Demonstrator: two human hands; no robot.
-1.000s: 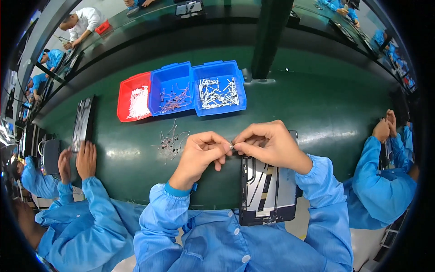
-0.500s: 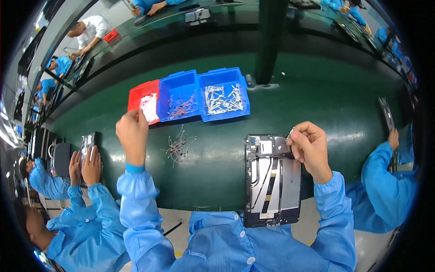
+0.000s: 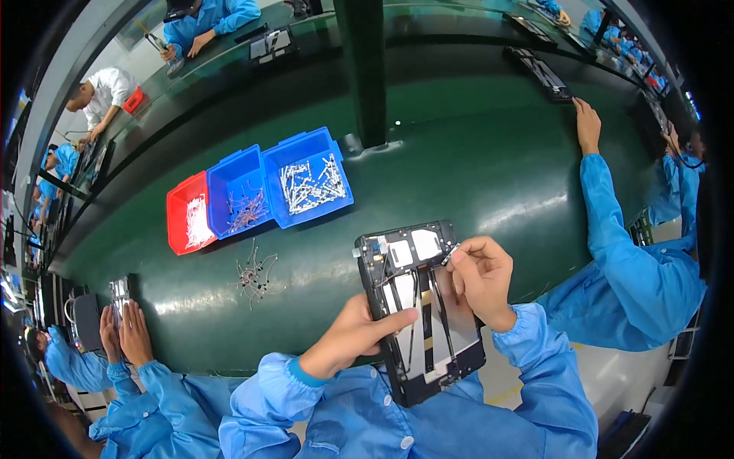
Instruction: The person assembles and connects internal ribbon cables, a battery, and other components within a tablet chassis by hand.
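Note:
An opened tablet [image 3: 464,334] with bare inner parts and black ribbon cables lies slanted in front of me, its lower end over the table's near edge. My left hand [image 3: 353,334] grips its left side, thumb across the top and fingers underneath. At the tablet's upper right, my right hand [image 3: 485,278] pinches a small silver-white strip [image 3: 450,254] between thumb and forefinger, close above the inner parts. Whether the strip touches the tablet I cannot tell.
Left of the tablet, a tangle of thin wires [image 3: 256,278] lies on the green table. Beyond are a red bin [image 3: 177,222] of white strips, a blue bin [image 3: 222,180] of reddish wires and another blue bin [image 3: 294,147] of silver-white parts. Co-workers sit on both sides; a post [image 3: 363,76] stands behind.
My left hand has come from the red bin to grip the tablet, which is now tilted. The view has turned. At right, a co-worker's arm now reaches to a device at the back.

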